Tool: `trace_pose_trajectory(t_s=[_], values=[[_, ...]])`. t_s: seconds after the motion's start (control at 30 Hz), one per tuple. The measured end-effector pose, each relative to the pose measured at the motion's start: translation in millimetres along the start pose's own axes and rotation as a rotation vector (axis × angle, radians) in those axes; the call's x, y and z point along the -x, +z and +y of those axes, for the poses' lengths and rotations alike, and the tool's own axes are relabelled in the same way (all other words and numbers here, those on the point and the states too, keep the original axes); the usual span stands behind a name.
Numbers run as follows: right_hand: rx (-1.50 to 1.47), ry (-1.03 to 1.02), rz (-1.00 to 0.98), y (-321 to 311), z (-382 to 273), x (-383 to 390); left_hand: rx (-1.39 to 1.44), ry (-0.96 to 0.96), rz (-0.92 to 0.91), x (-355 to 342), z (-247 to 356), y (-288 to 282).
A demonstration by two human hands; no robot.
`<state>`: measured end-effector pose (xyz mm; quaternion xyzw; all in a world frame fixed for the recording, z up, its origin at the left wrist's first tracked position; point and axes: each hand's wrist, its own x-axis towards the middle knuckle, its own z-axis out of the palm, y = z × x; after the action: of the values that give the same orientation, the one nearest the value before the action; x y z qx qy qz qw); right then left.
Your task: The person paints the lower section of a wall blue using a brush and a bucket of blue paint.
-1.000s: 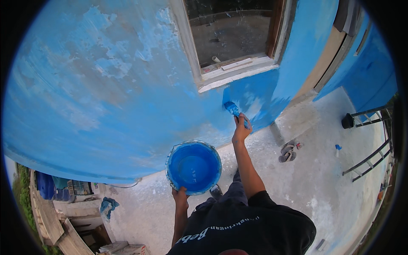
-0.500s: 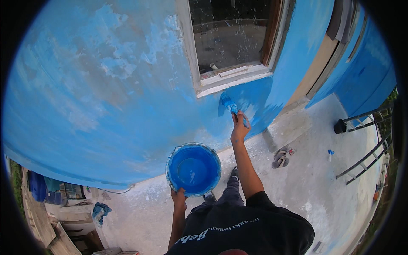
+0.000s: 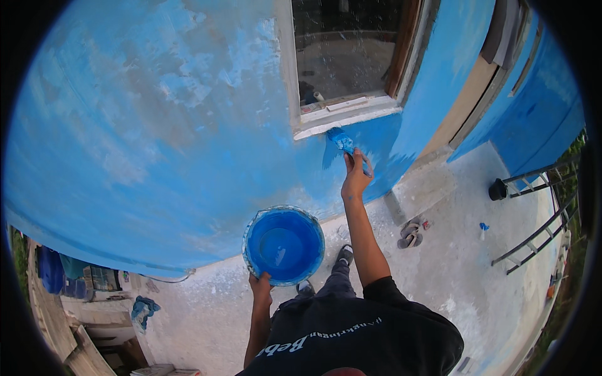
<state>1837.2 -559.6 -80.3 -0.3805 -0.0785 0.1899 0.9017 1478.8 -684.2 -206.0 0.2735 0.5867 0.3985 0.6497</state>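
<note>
My right hand [image 3: 356, 177] is closed around the handle of a paintbrush [image 3: 342, 140]. The brush's blue-coated bristles touch the wall just under the white window sill [image 3: 345, 118]. Darker, wet-looking blue paint [image 3: 379, 136] spreads below the sill and to the right of the brush. With my left hand [image 3: 261, 287] I grip the near rim of a round bucket [image 3: 283, 245], its inside coated in blue with some blue paint at the bottom. The bucket is held out in front of me, close to the wall [image 3: 188, 169], which is patchy light blue and grey.
A ladder [image 3: 533, 241] lies at the right, with a small black bucket [image 3: 498, 189] by it. Sandals [image 3: 411, 236] rest on the paint-spotted concrete floor [image 3: 433, 288]. A blue rag [image 3: 144, 312] and wooden boards [image 3: 53, 319] are at the lower left. The glass window [image 3: 348, 50] is above.
The brush and my right hand have moved slightly up, bringing the bristles against the sill's lower edge. My left hand still holds the bucket.
</note>
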Motion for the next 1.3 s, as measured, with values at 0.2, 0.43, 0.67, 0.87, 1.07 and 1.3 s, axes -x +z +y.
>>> trace_pose_trajectory(t_s=[0.2, 0.43, 0.67, 0.87, 1.07, 1.3], values=[[0.000, 0.024, 0.027, -9.0, 8.6, 12.1, 0.014, -0.016, 0.020, 4.8, 2.7, -0.9], [0.186, 0.071, 0.099, -61.5, 61.9, 10.8, 0.034, -0.003, 0.017, 12.5, 9.3, -1.9], [0.135, 0.036, 0.034, -24.1, 36.7, 8.0, 0.039, 0.012, -0.009, 16.2, 15.9, -5.0], [-0.031, 0.004, 0.013, -5.0, 15.9, 11.1, -0.012, -0.016, -0.010, 12.8, 11.2, -9.4], [0.166, 0.072, 0.080, -63.4, 67.9, 14.3, 0.007, 0.015, -0.029, 8.6, -0.7, -15.1], [0.148, 0.114, 0.085, -63.9, 68.5, 11.4, 0.030, 0.035, -0.011, 13.5, 5.3, -13.3]])
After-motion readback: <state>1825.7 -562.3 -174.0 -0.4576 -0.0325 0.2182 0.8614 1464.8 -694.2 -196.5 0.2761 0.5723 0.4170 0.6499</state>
